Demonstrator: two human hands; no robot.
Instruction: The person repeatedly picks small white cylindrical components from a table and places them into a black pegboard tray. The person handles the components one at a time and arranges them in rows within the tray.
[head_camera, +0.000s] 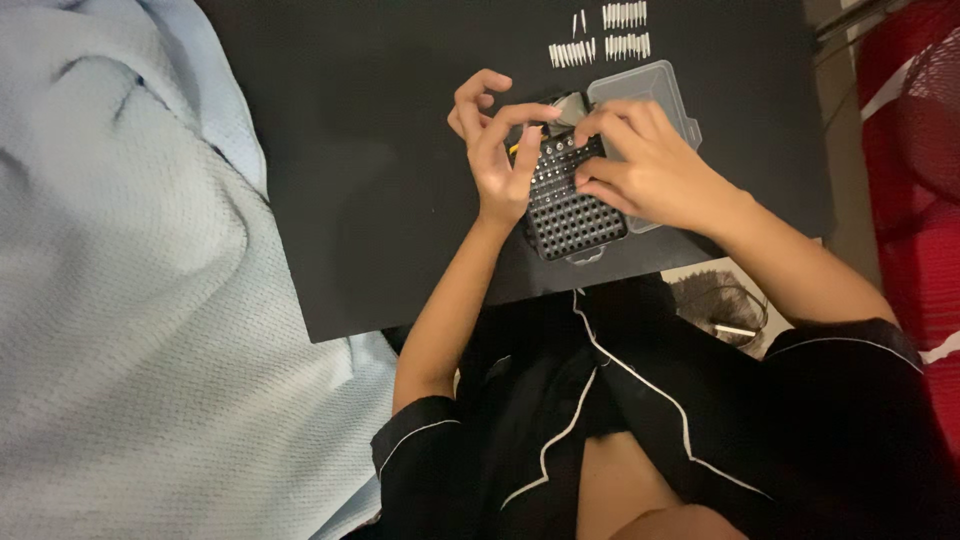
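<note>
Black plastic bit tray (572, 210) lies on the dark board (380, 200), near its front edge. Left hand (497, 150) curled at tray's left side, fingertips pinched; held item too small to tell. Right hand (650, 165) pressed flat on tray's right, grasping nothing visible. Best to brace the tray and lift bits straight up. Loose bits (600, 45) beyond tray; clear lid (650, 85) behind it. Open board left of tray.

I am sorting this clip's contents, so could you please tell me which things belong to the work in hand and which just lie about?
In hand:
- black perforated bit holder tray, under both hands
- left hand
- right hand
- clear plastic case lid
- rows of small silver bits on the black table top

Lying about:
- pale blue waffle-weave blanket
- red fabric
</note>
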